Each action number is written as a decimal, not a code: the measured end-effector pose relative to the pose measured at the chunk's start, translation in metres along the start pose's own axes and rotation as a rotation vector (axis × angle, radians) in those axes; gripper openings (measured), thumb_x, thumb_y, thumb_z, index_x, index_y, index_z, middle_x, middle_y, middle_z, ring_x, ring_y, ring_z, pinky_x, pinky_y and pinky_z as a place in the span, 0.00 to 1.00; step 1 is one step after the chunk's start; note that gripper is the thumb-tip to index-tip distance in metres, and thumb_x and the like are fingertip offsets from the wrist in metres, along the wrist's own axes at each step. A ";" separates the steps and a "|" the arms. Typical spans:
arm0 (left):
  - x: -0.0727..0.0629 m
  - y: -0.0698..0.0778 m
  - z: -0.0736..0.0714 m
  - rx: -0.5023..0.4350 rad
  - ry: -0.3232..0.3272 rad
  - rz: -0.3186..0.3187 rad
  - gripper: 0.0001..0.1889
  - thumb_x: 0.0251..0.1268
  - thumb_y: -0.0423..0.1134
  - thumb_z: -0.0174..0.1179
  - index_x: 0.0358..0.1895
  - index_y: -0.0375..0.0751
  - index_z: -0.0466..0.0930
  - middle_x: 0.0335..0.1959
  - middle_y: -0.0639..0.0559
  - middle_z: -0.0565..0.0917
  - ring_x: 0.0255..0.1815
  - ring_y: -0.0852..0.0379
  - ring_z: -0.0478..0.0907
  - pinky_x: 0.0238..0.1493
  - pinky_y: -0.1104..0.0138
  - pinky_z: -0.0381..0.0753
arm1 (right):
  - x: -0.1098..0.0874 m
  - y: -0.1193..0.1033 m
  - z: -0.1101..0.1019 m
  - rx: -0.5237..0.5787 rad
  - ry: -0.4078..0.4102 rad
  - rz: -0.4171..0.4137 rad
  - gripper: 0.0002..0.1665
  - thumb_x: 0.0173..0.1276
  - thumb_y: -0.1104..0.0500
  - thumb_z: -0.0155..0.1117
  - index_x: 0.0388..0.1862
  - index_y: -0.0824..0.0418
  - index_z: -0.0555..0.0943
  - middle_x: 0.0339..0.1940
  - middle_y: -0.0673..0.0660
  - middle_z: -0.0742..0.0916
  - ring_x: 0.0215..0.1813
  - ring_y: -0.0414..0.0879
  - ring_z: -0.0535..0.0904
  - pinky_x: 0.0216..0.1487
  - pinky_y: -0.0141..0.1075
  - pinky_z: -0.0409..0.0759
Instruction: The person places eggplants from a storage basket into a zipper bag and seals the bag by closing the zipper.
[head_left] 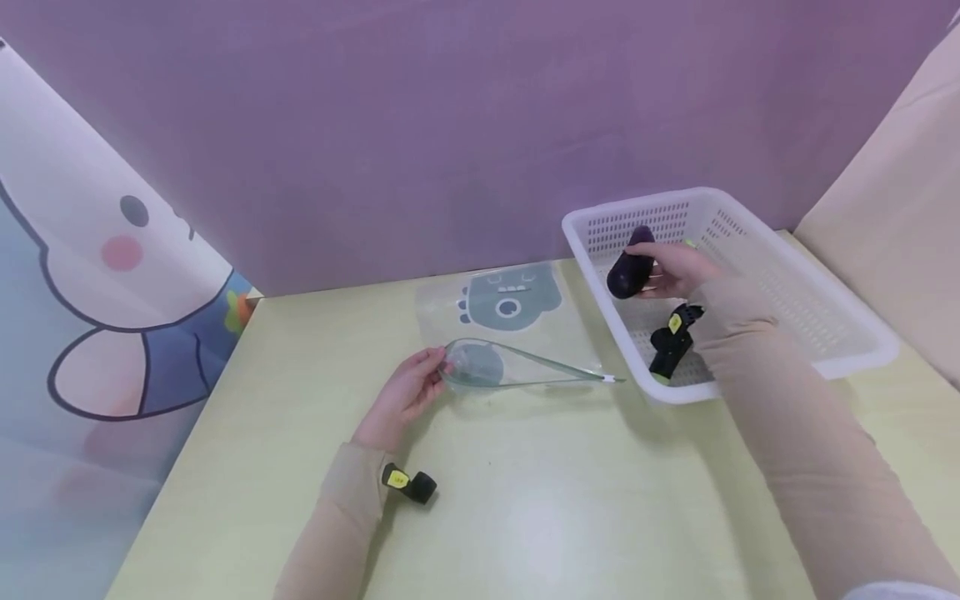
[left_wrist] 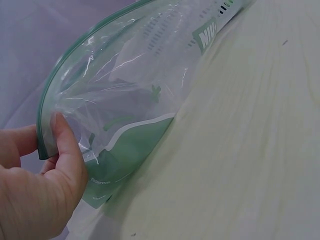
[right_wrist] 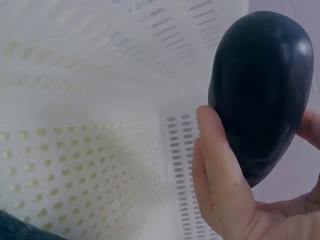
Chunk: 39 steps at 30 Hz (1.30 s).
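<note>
A dark purple eggplant (head_left: 630, 273) is gripped by my right hand (head_left: 678, 268) over the white basket (head_left: 611, 312). In the right wrist view the glossy eggplant (right_wrist: 262, 85) sits between fingers and thumb. On the table to the left lies a clear zip bag (head_left: 517, 304) with a green print and a green zip edge. My left hand (head_left: 408, 390) pinches one end of that edge, and the bag's mouth gapes. The left wrist view shows thumb and fingers on the green zip strip of the bag (left_wrist: 132, 145).
The perforated basket stands at the right of the pale wooden table (head_left: 510, 500), close to a purple backdrop (head_left: 420, 150). A cloth with a cartoon figure (head_left: 120, 275) hangs at the left. Each wrist carries a black camera with a yellow label.
</note>
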<state>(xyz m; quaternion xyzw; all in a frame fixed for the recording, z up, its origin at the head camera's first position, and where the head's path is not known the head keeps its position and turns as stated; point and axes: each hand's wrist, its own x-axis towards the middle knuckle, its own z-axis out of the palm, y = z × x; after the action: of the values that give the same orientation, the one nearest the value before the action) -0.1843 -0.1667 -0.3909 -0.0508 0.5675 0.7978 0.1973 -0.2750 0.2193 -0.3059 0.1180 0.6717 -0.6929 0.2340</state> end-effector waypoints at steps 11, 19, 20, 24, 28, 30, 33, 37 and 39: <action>0.001 0.001 0.001 -0.002 0.005 -0.008 0.06 0.76 0.36 0.40 0.41 0.40 0.68 0.27 0.56 0.77 0.26 0.68 0.74 0.26 0.81 0.76 | -0.010 -0.003 -0.005 0.126 -0.069 -0.051 0.16 0.68 0.52 0.59 0.49 0.50 0.65 0.53 0.55 0.69 0.37 0.40 0.80 0.45 0.36 0.84; -0.001 0.001 0.002 -0.021 0.022 -0.012 0.07 0.76 0.36 0.41 0.40 0.41 0.69 0.27 0.56 0.77 0.26 0.68 0.74 0.26 0.81 0.75 | -0.012 -0.009 -0.002 0.174 -0.110 -0.041 0.17 0.67 0.53 0.60 0.50 0.48 0.65 0.54 0.55 0.68 0.38 0.41 0.80 0.46 0.37 0.83; -0.001 0.001 0.002 -0.019 0.027 -0.011 0.07 0.76 0.36 0.41 0.40 0.41 0.68 0.27 0.56 0.77 0.26 0.68 0.74 0.26 0.81 0.75 | -0.013 -0.009 -0.001 0.175 -0.117 -0.040 0.18 0.67 0.52 0.60 0.50 0.49 0.65 0.54 0.55 0.68 0.38 0.41 0.81 0.46 0.37 0.83; 0.001 0.002 0.002 -0.019 0.034 -0.010 0.06 0.75 0.36 0.41 0.42 0.40 0.68 0.27 0.56 0.77 0.26 0.68 0.74 0.27 0.81 0.76 | -0.015 -0.014 0.001 0.203 -0.149 -0.047 0.19 0.68 0.52 0.59 0.53 0.49 0.63 0.54 0.55 0.68 0.39 0.42 0.81 0.46 0.37 0.83; 0.002 0.002 0.003 -0.039 0.047 -0.017 0.05 0.75 0.35 0.42 0.43 0.40 0.68 0.29 0.55 0.76 0.28 0.68 0.75 0.30 0.81 0.77 | -0.019 -0.020 0.004 0.260 -0.186 -0.043 0.21 0.68 0.53 0.59 0.55 0.48 0.61 0.54 0.56 0.68 0.39 0.44 0.82 0.47 0.37 0.83; 0.003 0.002 0.003 -0.043 0.055 -0.019 0.06 0.75 0.35 0.42 0.43 0.39 0.68 0.29 0.55 0.76 0.28 0.68 0.74 0.31 0.81 0.77 | -0.021 -0.022 0.006 0.294 -0.208 -0.037 0.22 0.68 0.53 0.59 0.56 0.47 0.61 0.53 0.56 0.68 0.40 0.45 0.82 0.47 0.37 0.83; 0.003 0.001 0.003 -0.051 0.056 -0.017 0.06 0.75 0.35 0.42 0.41 0.39 0.68 0.28 0.55 0.76 0.27 0.68 0.74 0.29 0.81 0.77 | -0.027 -0.024 0.009 0.337 -0.248 -0.047 0.22 0.69 0.53 0.58 0.56 0.48 0.61 0.50 0.56 0.72 0.41 0.47 0.82 0.48 0.37 0.83; 0.003 0.001 0.002 -0.057 0.035 -0.012 0.07 0.75 0.35 0.42 0.40 0.40 0.69 0.27 0.56 0.76 0.26 0.68 0.74 0.28 0.81 0.76 | -0.040 -0.024 0.013 0.431 -0.297 -0.095 0.17 0.70 0.55 0.57 0.55 0.51 0.65 0.43 0.58 0.78 0.42 0.48 0.81 0.44 0.38 0.84; 0.004 0.000 0.001 -0.059 0.023 -0.012 0.07 0.75 0.36 0.42 0.40 0.40 0.69 0.27 0.56 0.76 0.26 0.68 0.74 0.28 0.81 0.76 | -0.047 -0.022 0.014 0.497 -0.324 -0.126 0.13 0.71 0.56 0.56 0.52 0.53 0.68 0.42 0.59 0.79 0.41 0.50 0.81 0.41 0.40 0.85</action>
<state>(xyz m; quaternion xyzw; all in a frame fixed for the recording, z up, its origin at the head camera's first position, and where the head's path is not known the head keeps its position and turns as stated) -0.1879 -0.1649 -0.3914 -0.0693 0.5457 0.8123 0.1939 -0.2432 0.2132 -0.2634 0.0178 0.4416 -0.8590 0.2586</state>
